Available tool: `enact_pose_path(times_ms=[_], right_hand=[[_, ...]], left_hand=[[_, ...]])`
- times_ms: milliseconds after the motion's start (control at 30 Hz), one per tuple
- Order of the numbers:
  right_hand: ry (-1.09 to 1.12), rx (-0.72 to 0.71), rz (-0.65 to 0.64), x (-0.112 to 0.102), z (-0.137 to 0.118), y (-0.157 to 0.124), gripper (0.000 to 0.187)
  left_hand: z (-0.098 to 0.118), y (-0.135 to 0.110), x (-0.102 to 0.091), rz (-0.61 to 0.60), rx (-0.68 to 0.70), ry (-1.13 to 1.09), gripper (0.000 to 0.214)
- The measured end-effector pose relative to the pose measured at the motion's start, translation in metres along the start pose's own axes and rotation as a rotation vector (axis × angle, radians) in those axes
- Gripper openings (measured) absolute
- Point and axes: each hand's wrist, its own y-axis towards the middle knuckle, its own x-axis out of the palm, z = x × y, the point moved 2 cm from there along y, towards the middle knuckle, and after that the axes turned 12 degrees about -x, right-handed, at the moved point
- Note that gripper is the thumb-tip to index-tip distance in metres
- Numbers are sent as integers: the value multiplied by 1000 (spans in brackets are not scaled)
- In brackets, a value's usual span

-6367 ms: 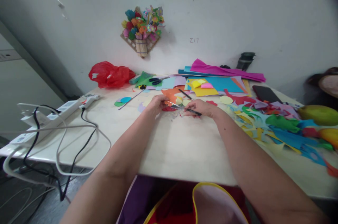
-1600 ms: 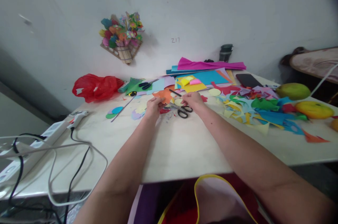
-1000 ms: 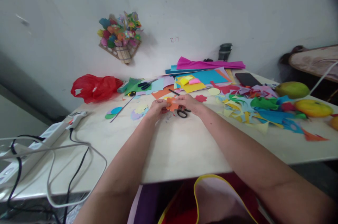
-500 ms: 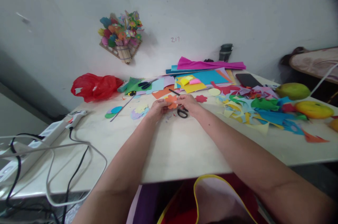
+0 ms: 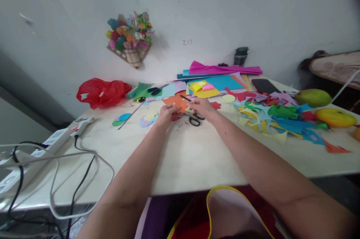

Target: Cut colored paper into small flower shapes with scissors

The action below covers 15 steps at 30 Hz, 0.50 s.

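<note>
Paper circles (image 5: 124,117), blue and green, lie at left on the table (image 5: 197,158). Next, the left hand (image 5: 167,114) has its fingers pinched on orange paper (image 5: 180,104) between the hands. Scissors (image 5: 194,121) lie just nearer than the right hand (image 5: 202,107), whose fingers are curled close; whether they grip anything, I cannot tell. Farther right come a red flower (image 5: 216,105) and coloured scraps (image 5: 282,111).

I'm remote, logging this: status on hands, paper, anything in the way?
Left hand at orange paper; right hand close beside. Grips unclear. Possibly in the way: black-handled scissors, near side of right hand.
</note>
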Motion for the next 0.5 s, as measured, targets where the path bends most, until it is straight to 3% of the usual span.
enact_pose_path(times_ms=[100, 200, 333, 500], right_hand=[[-569, -88, -44, -13, -3, 2, 19], [-887, -76, -192, -17, -5, 2, 31], [-1005, -44, -416, -15, -11, -4, 40], [-1068, -82, -458, -10, -20, -9, 39]], left_hand=[[3, -1, -1, 29, 25, -54, 24], [4, -1, -3, 51, 36, -102, 25], [4, 0, -4, 73, 35, -141, 23], [5, 1, -8, 112, 36, -165, 22]])
